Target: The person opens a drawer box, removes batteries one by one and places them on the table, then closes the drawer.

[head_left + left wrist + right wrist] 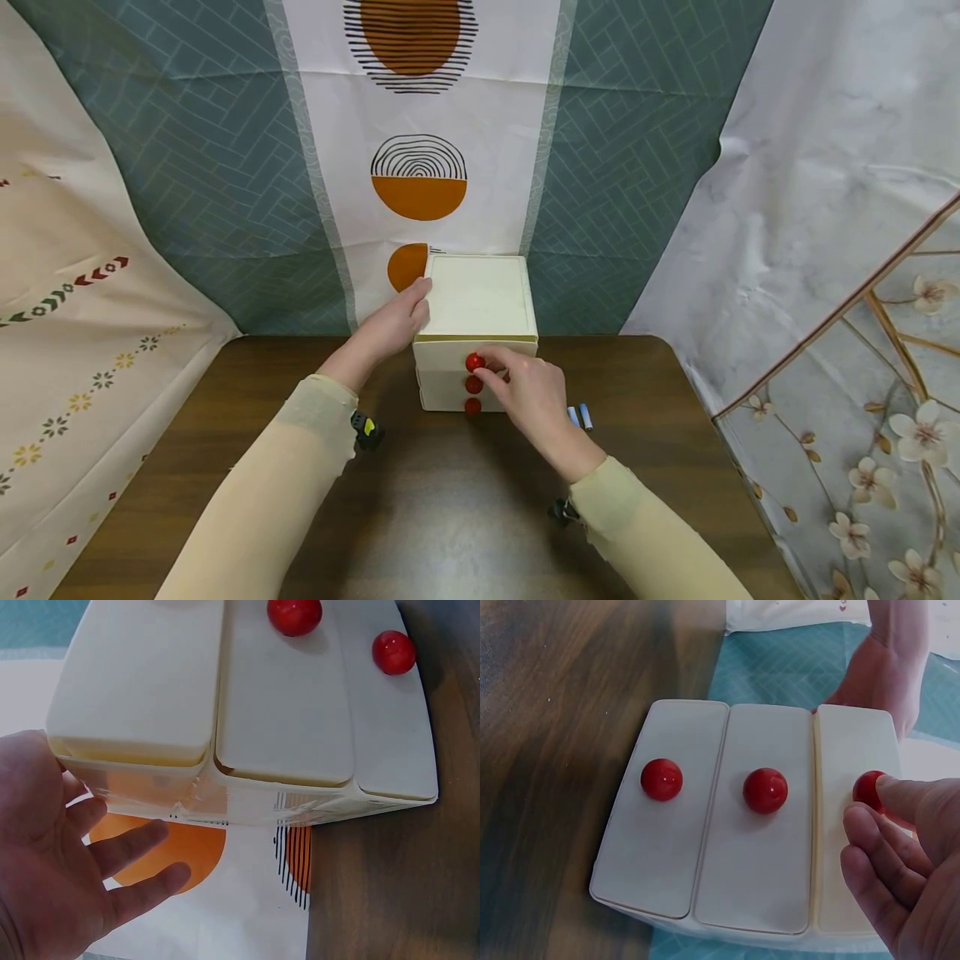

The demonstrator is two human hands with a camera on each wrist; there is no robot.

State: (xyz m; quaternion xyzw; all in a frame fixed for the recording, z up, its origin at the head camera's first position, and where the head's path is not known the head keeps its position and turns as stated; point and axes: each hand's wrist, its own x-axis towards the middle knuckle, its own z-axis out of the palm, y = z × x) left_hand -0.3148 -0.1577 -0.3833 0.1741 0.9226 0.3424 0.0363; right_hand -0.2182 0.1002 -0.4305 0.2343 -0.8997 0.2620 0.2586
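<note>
A small white cabinet with three stacked drawers stands at the back of the table, each front carrying a round red knob. The right hand pinches the top knob between thumb and fingers. The top drawer front sits slightly forward of the body, with a thin gap along its edge. Against the cabinet's left side near the top rests the left hand, its fingers extended in the left wrist view. The middle knob and bottom knob are untouched.
Two blue-and-white pen-like items lie on the brown table, right of the cabinet and partly behind the right hand. Patterned cloths hang behind and on both sides.
</note>
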